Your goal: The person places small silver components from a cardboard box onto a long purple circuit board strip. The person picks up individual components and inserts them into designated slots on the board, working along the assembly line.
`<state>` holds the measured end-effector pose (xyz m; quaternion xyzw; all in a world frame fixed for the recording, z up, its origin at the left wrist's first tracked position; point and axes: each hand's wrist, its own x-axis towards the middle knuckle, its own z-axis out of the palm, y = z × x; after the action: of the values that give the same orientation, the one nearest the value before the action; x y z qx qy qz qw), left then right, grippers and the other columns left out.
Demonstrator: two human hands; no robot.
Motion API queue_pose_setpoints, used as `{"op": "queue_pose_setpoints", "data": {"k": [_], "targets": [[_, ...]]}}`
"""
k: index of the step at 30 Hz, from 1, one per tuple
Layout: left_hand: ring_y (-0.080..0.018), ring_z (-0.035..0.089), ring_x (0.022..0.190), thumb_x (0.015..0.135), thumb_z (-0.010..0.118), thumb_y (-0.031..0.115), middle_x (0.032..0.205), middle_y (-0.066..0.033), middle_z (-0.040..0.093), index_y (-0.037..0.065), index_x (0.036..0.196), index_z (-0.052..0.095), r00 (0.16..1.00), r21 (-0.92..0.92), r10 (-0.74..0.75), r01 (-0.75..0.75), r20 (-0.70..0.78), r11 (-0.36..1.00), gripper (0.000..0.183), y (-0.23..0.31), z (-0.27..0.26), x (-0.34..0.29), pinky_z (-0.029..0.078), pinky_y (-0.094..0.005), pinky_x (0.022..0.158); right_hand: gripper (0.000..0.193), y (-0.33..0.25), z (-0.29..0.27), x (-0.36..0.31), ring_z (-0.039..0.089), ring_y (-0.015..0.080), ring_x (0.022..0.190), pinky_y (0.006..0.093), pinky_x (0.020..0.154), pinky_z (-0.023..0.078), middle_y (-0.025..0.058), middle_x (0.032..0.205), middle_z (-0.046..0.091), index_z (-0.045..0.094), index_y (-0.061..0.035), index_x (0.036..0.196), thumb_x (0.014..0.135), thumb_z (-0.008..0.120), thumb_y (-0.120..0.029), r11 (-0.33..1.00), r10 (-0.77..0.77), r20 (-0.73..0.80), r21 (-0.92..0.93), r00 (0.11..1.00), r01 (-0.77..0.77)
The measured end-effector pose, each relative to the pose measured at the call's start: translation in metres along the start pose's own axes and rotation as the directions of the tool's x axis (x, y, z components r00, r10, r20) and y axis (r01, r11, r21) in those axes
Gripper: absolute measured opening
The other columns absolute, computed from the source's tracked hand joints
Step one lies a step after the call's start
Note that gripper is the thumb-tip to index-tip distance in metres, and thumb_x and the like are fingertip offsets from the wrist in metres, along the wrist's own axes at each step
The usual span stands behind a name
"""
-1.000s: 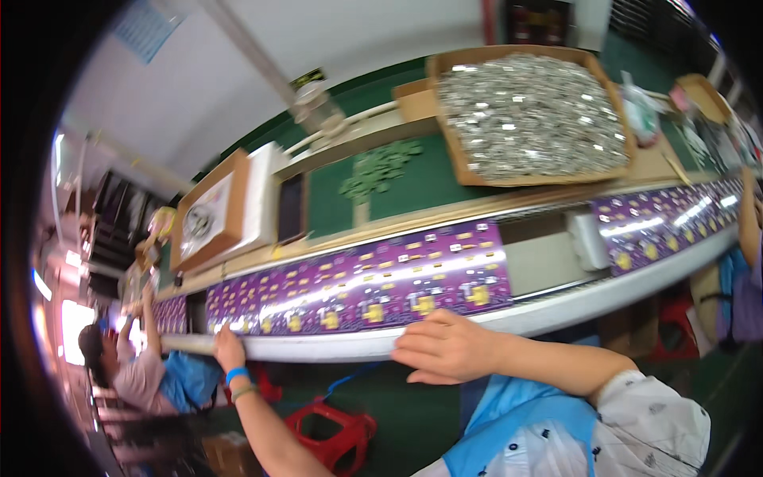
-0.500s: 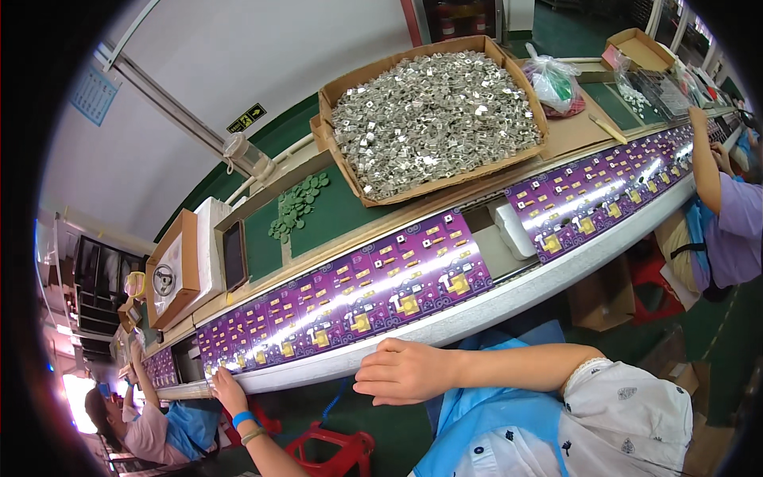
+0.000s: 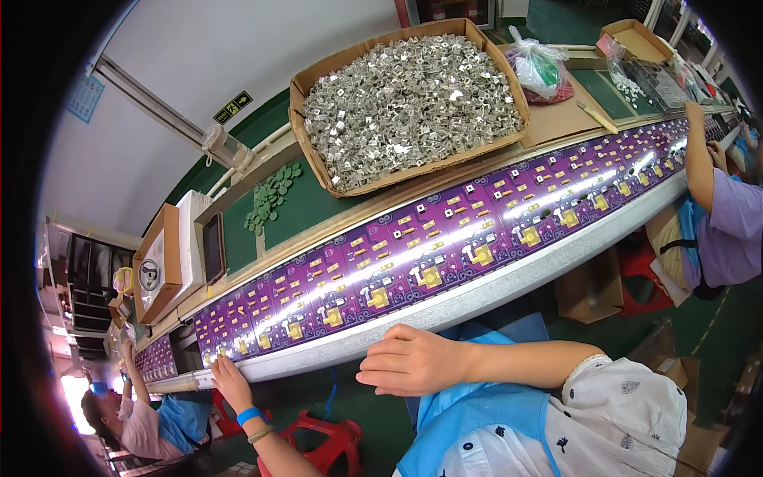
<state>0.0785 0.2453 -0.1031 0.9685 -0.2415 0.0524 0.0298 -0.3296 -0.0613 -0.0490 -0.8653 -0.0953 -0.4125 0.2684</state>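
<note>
Right hand [image 3: 413, 362] slid left; purple board strip [image 3: 413, 254] runs lower-left to upper-right.

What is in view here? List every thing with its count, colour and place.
cardboard box: one, brown, full of small silver metal parts, behind the belt
circuit boards: a long row, purple with yellow parts, along the belt
small discs: a pile, green, on the shelf left of the box
plastic bag: one, clear with green and red inside, right of the box
small carton: one, brown, top right
stool: one, red, under the belt
co-workers: two, one in purple at right, one in pink at lower left
left hand: blue wristband, fingertips at the boards' near edge
right hand: flat, empty, just below the belt rim
</note>
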Motion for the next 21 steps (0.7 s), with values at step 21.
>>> {"op": "queue_pose_setpoints", "data": {"k": [21], "targets": [[-0.0398,0.063,0.114,0.097,0.062,0.026,0.123,-0.0228,0.066,-0.001,0.126,0.063,0.650,-0.554,0.667,-0.424,0.365,0.717,0.039,0.190,-0.154,-0.027,0.050,-0.0433,0.097,0.008,0.041,-0.048,0.034,0.063,0.0247,0.078,0.0380,0.073,0.050,0.0062,0.073,0.061,0.062,-0.0076,0.077,0.076,0.063,-0.015,0.982,-0.134,0.611,0.187,0.780,0.022]]}}
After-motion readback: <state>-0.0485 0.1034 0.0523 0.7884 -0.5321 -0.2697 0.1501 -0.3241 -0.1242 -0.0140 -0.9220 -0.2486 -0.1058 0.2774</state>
